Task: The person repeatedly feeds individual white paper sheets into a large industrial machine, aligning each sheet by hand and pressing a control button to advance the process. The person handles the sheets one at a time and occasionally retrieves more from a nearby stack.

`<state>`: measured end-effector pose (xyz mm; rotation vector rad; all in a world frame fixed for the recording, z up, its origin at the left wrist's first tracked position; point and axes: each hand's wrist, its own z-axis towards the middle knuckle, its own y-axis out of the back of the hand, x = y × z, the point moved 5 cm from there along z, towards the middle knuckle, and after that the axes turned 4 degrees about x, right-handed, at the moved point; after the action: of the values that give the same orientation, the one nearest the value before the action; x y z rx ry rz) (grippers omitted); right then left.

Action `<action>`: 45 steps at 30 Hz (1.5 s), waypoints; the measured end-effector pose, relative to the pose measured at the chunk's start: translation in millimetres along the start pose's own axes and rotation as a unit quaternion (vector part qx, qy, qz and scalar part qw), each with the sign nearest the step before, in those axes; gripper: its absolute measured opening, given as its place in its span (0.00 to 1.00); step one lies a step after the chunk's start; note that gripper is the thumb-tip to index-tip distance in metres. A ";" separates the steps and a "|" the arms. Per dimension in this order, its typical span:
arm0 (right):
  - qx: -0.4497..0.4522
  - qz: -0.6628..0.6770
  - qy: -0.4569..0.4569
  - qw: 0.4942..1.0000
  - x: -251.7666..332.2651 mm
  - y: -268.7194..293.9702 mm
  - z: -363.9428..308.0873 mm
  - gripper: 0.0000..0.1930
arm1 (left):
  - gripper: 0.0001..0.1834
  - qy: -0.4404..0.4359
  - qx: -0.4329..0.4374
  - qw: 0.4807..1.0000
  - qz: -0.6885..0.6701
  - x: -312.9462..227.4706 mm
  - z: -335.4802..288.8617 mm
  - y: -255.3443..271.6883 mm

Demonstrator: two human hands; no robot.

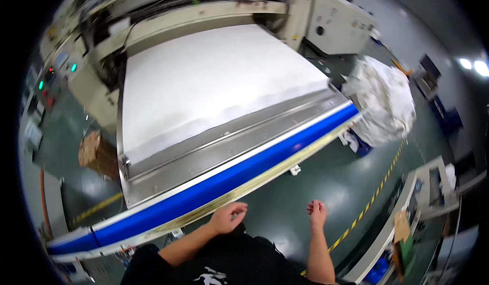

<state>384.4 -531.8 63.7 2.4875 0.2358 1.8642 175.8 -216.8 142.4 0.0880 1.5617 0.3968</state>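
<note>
"What's the biggest thing there?"

"The cream machine (204,20), filling much of the upper left, with a broad flat bed (224,154)."

"And on the bed?"

"A white sheet (214,76), plain and mostly smooth, greyer and slightly rippled along its front margin, which wavers rather than running straight. In front of it the metal lies bare, silvery, marked by a long ridge and small round spots."

"What about the bed's near end?"

"The front rail (229,176) runs right across it. Its broad face is vivid blue under a white upper border, and a seam crosses it toward the left. Below the blue is a narrow strip (275,173), yellowed and blotched with dark."

"Smallest of all?"

"The left hand (230,218), just beside that strip: fingers loosely curled, a gap between them and the thumb, nothing seen inside. I can't tell whether it touches. The right hand (317,213) is apart from the rail, fingers bent inward; I can't tell whether they close fully."
</note>
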 end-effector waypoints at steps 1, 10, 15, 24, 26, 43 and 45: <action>0.018 0.020 0.005 1.000 16.9 -26.3 7.9 0.09 | 0.15 -0.011 -0.019 1.000 -0.014 -1.4 14.1 7.6; 0.227 -0.100 0.128 0.960 111.8 -163.1 78.5 0.10 | 0.19 0.088 -0.104 0.985 0.109 31.2 89.1 80.4; 0.343 -0.128 0.143 0.920 125.1 -236.2 135.8 0.10 | 0.19 0.207 -0.205 0.951 0.104 63.7 70.3 95.2; 0.548 -0.233 0.188 0.781 135.8 -366.2 198.1 0.10 | 0.19 0.306 -0.380 0.857 0.165 85.1 74.2 105.3; 0.579 -0.285 0.239 0.725 137.6 -392.2 202.9 0.11 | 0.18 0.301 -0.407 0.840 0.193 85.4 79.1 113.2; 0.720 -0.341 0.346 0.495 128.4 -670.8 -6.3 0.13 | 0.22 0.346 -0.508 0.661 0.430 170.0 34.5 245.0; 0.726 -0.334 0.367 0.476 119.0 -701.2 -33.2 0.12 | 0.22 0.347 -0.509 0.671 0.413 176.1 32.5 243.4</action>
<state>310.7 174.9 109.5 0.6243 3.2094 2.2490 154.2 69.8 48.9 -0.2822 1.7121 2.2011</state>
